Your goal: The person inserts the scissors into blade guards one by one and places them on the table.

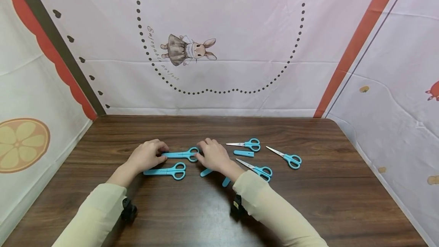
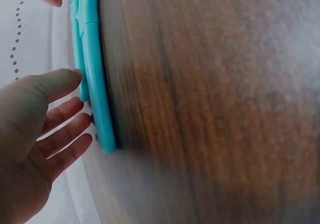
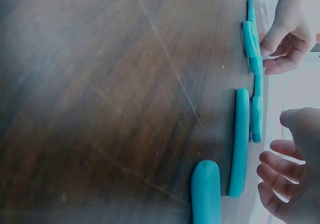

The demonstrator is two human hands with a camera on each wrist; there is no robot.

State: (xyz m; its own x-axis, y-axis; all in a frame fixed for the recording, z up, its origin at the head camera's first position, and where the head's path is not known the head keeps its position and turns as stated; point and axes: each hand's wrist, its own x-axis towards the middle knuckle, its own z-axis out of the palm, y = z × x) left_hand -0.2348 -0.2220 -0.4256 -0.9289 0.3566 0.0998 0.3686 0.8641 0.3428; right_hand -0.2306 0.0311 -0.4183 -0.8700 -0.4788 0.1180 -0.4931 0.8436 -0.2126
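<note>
My left hand pinches the covered tip of a blue pair of scissors, thumb at the near side; the left wrist view partly hides the fingertips behind it. My right hand is beside those scissors' handle loops, and in the right wrist view its fingers are loosely spread, apart from them. Closer to me lies another pair of scissors with its blade covered, parallel to the first. Two loose blue blade covers lie below the right hand, partly hidden by the forearm in the head view.
Right of the right hand lie uncovered scissors, more bare-bladed scissors and a third such pair. A loose blade cover lies among them. The brown wooden table meets printed cloth walls at its back edge.
</note>
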